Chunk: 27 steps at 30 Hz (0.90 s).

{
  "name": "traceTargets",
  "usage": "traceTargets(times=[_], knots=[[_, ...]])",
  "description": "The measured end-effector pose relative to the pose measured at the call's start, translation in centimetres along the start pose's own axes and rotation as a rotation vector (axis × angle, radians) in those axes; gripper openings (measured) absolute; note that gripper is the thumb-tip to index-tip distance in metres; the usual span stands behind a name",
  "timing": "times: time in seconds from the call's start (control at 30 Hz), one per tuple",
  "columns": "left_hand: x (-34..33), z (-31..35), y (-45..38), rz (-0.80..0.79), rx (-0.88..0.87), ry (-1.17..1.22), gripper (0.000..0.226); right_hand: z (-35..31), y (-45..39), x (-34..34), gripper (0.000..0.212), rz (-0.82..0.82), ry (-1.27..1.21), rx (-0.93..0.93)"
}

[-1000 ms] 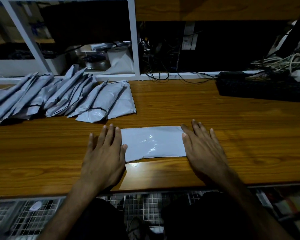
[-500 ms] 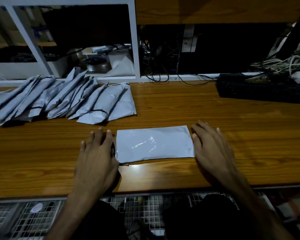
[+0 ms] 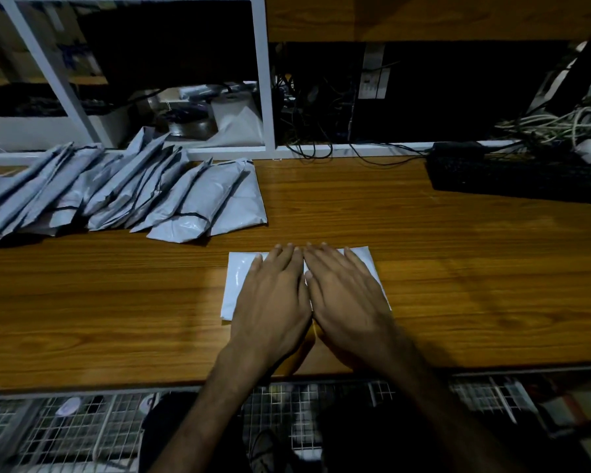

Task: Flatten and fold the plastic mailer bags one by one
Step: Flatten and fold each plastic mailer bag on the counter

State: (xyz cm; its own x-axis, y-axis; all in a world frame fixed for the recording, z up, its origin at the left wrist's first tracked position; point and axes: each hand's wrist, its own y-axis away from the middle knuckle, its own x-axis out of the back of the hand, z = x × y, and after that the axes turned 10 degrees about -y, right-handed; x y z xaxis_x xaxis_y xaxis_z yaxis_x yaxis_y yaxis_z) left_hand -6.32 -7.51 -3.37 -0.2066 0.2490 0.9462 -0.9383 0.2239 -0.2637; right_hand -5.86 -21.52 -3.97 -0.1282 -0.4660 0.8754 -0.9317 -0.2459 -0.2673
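The mailer bag (image 3: pixel 235 285) is lying flat near the front edge of the tabletop (image 3: pixel 458 274), roughly midway along it, and it is now mostly hidden under two palms. A second ago the hands were sitting at its two short ends, out on the wood; half a second ago they were still apart there. Now the left hand (image 3: pixel 272 302) and the right hand (image 3: pixel 347 298) are pressing down side by side on the middle of the bag, thumbs nearly touching, fingers straight and spread, reaching its far edge. Neither hand is gripping anything; both are lying flat and open on the plastic. Only a strip of the bag is showing on the left and a corner on the right.

To me this looks like a smoothing stroke, either starting again from the centre or pressing down a crease. The bag seems already narrowed into a band, though I cannot tell from here how many layers are lying under the palms. If so, this bag is nearing its finish, with a last fold or a press left.

Toward the back left corner, a row of folded bags (image 3: pixel 198 203) is leaning in an overlapping line, well apart from the one being worked. A dark keyboard (image 3: pixel 519 179) is sitting toward the back right.
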Motion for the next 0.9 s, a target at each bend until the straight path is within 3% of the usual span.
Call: traceTargets(times=[0.17,0.9], knots=[[-0.3,0.3,0.5,-0.077,0.033,-0.134,0.079,-0.3,0.3,0.0,0.065,-0.006,0.062,-0.02],[0.6,-1.9,2.9,-0.15,0.046,-0.284,0.075,1.9,2.0,1.2,0.069,0.002,-0.011,-0.106]])
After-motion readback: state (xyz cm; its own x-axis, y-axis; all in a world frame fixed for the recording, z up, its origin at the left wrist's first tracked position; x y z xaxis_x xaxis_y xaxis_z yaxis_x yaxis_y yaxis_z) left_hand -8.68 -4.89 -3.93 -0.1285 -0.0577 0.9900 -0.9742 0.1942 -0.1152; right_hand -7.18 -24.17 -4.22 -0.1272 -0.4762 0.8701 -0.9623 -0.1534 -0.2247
